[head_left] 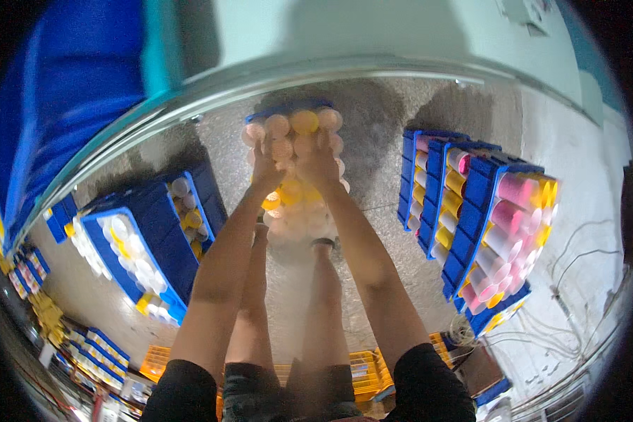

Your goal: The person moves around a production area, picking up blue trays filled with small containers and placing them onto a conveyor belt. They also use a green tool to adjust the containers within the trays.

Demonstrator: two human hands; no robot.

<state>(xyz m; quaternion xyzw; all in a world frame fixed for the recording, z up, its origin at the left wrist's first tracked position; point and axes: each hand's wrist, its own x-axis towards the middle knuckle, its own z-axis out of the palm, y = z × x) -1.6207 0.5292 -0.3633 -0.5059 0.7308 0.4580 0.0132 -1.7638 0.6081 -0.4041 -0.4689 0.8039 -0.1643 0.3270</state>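
Observation:
Below me on the floor, a low blue crate carries rows of round, cup-like pieces in pale pink, white and yellow. My left hand lies over the left part of the rows, fingers stretched forward and thumb apart. On the right part rests my right hand, its fingers also extended among the pieces. A few pale pieces show between the two hands. Neither hand visibly lifts a piece. The nearer rows blur into a whitish haze, and my fingertips are partly lost among the pieces.
Stacked blue crates with pink, yellow and white cups stand at the right. More blue crates with white and yellow cups stand left. Yellow crates lie near my legs. Loose cables run along the right. A pale rail crosses ahead.

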